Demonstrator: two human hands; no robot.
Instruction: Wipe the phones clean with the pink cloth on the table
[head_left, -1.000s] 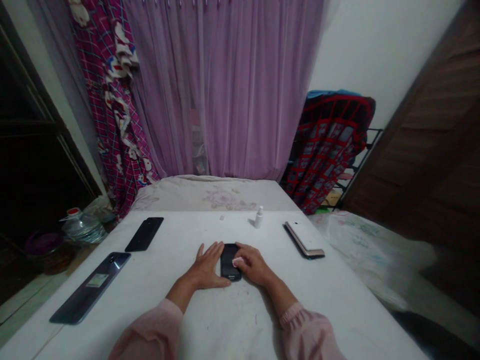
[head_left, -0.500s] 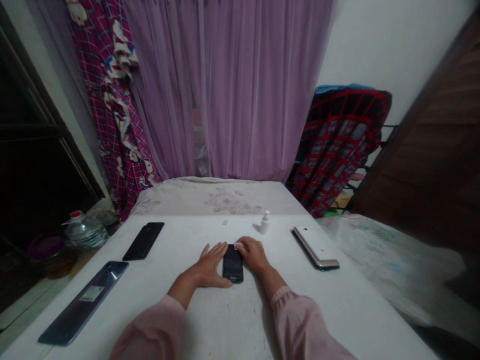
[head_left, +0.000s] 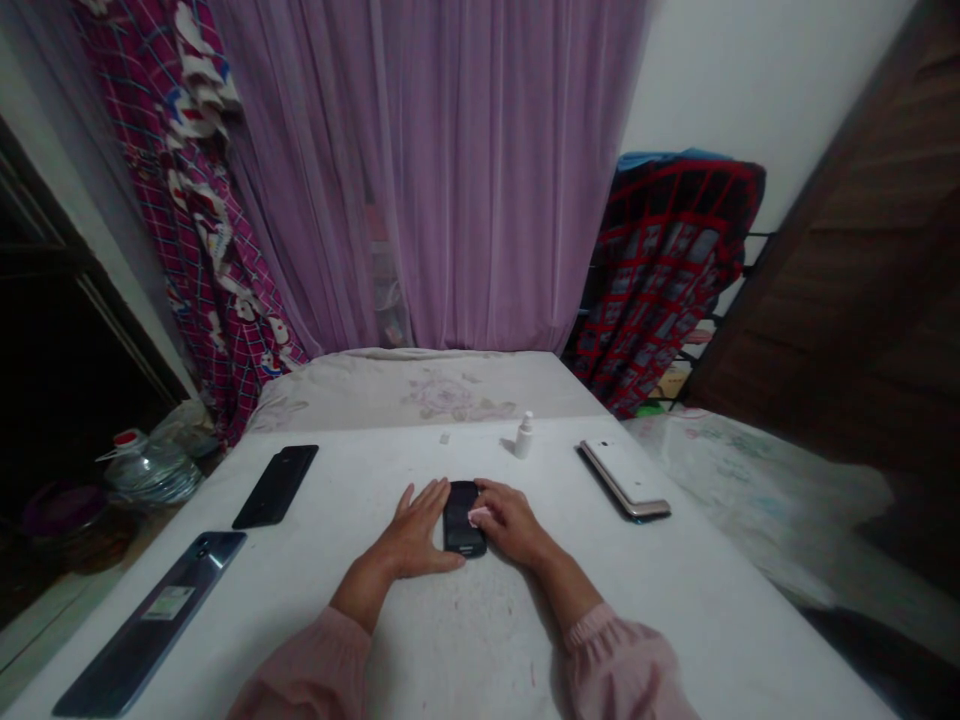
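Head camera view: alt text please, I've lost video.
A small black phone lies on a white table between two hands: the right hand holds a pale pink wad on its screen, the left hand rests flat beside it. Nearby lie a black phone, a grey phone, a white phone and a small white bottle.

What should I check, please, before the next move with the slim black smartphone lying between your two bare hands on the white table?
1. Black smartphone lies flat, screen up, on the white table: ok.
2. Left hand rests flat beside the phone: ok.
3. Right hand holds the small pink cloth on the screen: ok.
4. Screen free of smudges: cannot tell, too dark.
5. White spray bottle stands upright, apart from both hands: ok.
6. White-backed phone lies well apart from the right hand: ok.
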